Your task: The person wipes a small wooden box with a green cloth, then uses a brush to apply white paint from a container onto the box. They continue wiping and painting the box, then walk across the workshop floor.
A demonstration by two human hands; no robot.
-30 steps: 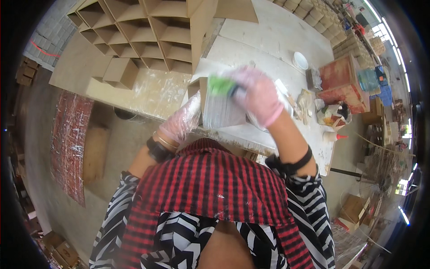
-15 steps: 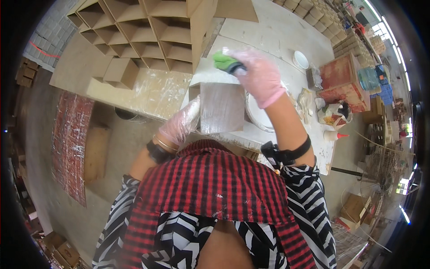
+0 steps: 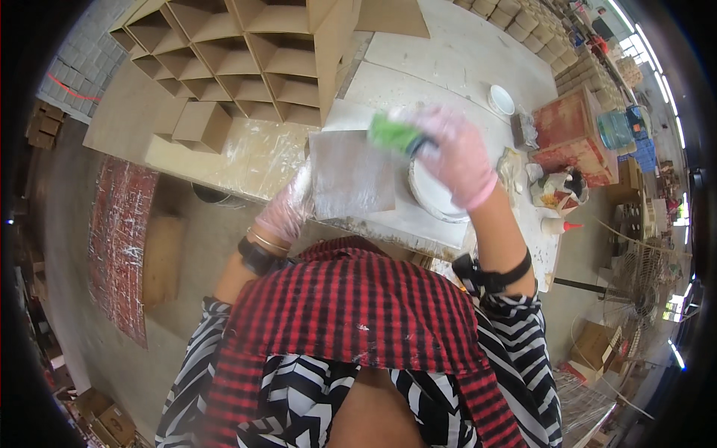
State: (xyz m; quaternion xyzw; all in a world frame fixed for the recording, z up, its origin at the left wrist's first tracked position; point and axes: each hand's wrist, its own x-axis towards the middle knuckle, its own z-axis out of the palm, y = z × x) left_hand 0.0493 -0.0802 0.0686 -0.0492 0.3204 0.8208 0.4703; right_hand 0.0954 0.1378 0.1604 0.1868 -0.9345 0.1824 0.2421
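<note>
A small brown cardboard box (image 3: 352,179) stands near the table's front edge, with a wet, whitish sheen on the face turned up. My left hand (image 3: 288,204), in a thin pinkish glove, grips its left side; some fingers are hidden by the box. In my gloved right hand (image 3: 459,153) is a green sponge-like pad (image 3: 394,136) with a dark band, blurred by motion. That hand is closed around it, at the box's upper right corner. Below my right hand sits a round white tub (image 3: 429,196), partly covered by the hand and wrist.
A large cardboard compartment rack (image 3: 258,63) stands at the far left of the table (image 3: 403,82), a plain brown box (image 3: 202,125) before it. To the right are a white bowl (image 3: 501,99), a red-capped bottle (image 3: 556,225) and a stained red box (image 3: 571,138).
The box has shifted left with my left hand, its upper face turned more into view. My right hand and the green pad have moved right and down, toward the box's corner.
</note>
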